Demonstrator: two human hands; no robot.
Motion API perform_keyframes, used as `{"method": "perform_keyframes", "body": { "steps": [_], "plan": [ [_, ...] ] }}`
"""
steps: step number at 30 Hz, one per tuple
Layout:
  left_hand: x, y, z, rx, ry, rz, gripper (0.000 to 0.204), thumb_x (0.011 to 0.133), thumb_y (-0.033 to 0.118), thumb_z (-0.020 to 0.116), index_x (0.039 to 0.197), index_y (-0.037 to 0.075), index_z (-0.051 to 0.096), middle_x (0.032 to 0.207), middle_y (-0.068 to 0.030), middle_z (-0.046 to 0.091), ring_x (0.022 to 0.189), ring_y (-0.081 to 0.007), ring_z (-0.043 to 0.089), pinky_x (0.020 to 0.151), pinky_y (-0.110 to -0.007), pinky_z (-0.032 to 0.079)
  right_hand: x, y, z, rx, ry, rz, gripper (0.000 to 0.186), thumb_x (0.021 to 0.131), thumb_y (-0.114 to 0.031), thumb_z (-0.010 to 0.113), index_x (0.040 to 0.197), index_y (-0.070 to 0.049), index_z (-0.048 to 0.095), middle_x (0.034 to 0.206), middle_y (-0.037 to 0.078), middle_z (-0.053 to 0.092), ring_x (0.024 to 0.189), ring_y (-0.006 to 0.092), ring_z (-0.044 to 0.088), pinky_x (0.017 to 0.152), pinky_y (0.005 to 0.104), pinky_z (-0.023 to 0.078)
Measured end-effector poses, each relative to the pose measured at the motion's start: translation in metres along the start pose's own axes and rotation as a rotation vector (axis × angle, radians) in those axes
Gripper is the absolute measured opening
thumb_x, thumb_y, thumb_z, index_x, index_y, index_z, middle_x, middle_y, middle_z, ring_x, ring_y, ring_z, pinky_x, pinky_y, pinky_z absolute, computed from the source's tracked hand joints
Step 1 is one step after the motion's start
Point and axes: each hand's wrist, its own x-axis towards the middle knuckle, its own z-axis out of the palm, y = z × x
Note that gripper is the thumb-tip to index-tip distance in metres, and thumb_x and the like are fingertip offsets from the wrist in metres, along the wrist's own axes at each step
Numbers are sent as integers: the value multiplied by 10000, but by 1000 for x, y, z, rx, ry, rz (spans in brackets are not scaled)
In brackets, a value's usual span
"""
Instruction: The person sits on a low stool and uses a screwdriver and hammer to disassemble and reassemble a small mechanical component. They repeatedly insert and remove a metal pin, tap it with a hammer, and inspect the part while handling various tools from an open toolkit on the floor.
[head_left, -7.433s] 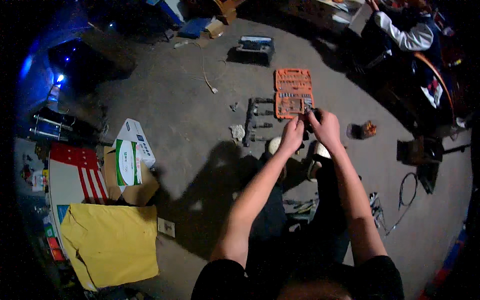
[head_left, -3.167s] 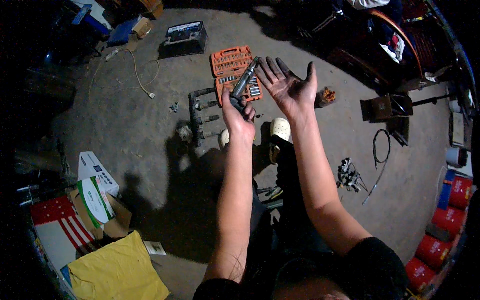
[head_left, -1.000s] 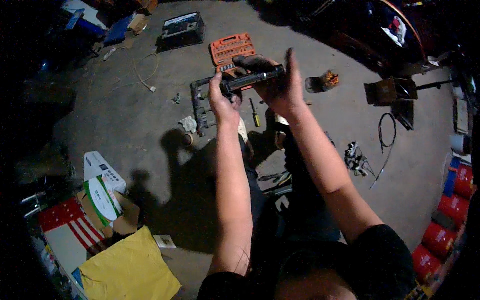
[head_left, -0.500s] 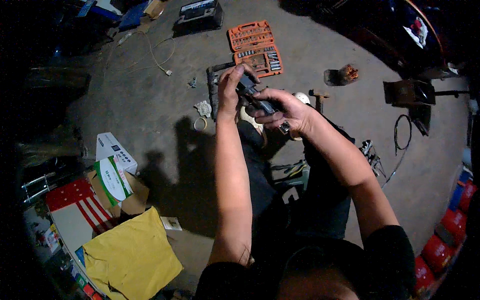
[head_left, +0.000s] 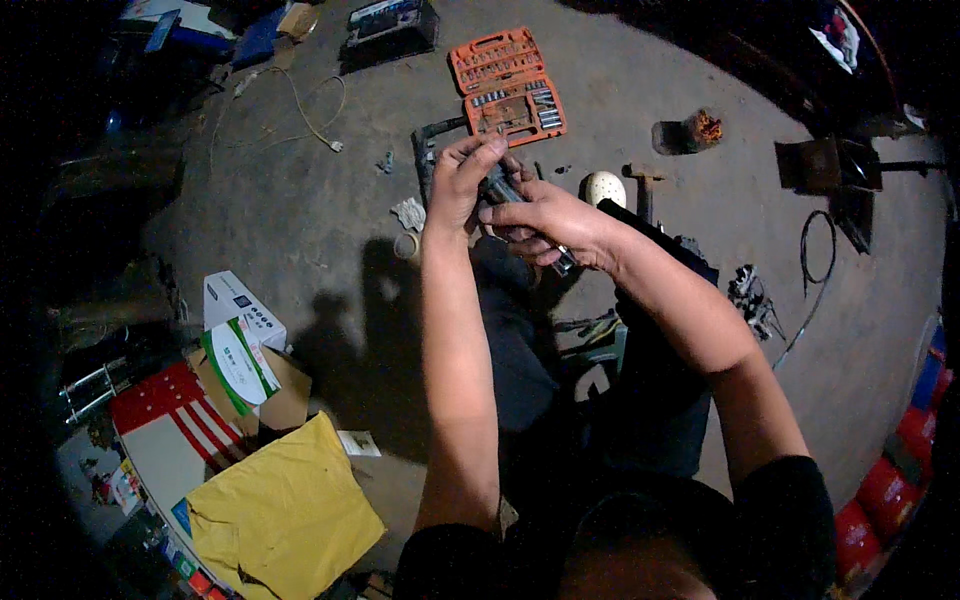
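In front of my knees, both hands work together on a dark, rod-like tool (head_left: 505, 188) with a shiny metal end. My right hand (head_left: 560, 218) wraps round its shaft, and the metal end pokes out below the palm. At the upper end my left hand (head_left: 458, 182) is closed, thumb and fingers pinching a dark part there. My fingers hide most of that part, so its kind is unclear. Just beyond the hands lies an open orange socket set case (head_left: 500, 86) with sockets in rows.
A hammer (head_left: 645, 190) lies right of my speckled white shoe (head_left: 605, 188). A tape roll (head_left: 405, 246) is on the floor at left, and a car battery (head_left: 390, 40) stands at the back. Boxes and a yellow package (head_left: 290, 505) sit lower left. A black cable (head_left: 820, 250) curls at right.
My left hand has turned and its grip has shifted on the dark part. The right hand has moved slightly down, and the tool lies more in line between both hands.
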Motion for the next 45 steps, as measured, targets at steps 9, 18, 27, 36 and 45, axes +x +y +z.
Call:
{"method": "perform_keyframes", "body": {
  "steps": [9,18,27,36,45],
  "plan": [
    [3,-2,-2,48,123,-65,161,790,174,660,831,21,629,722,-56,628,602,-133,601,576,-258,492,15,10,-4,-12,53,13,77,835,-93,515,843,-44,456,574,-2,403,408,78,352,344,237,252],
    [-4,3,7,151,180,-175,158,780,163,671,825,18,625,693,-32,600,587,-133,595,553,-263,490,11,15,3,-12,136,10,81,841,-91,509,830,-29,458,567,16,406,401,96,360,336,247,252],
    [-8,4,0,215,284,-90,198,791,185,676,833,-6,647,708,-54,624,595,-112,579,553,-242,451,24,14,-9,-149,-21,25,145,844,-159,513,883,-22,484,576,-1,433,435,99,412,390,261,352],
    [2,-7,-6,555,488,24,191,773,197,700,794,11,665,713,-17,623,588,-92,537,555,-237,412,50,28,-18,-1334,527,-415,353,736,-254,655,916,41,582,802,221,625,763,363,618,685,457,490],
    [8,-12,17,564,659,223,253,794,203,687,803,-48,652,722,-51,629,611,-97,539,562,-253,432,44,14,-15,-1559,771,-421,134,686,-159,648,728,-31,640,693,153,640,675,310,646,598,406,515]
  ]
}}
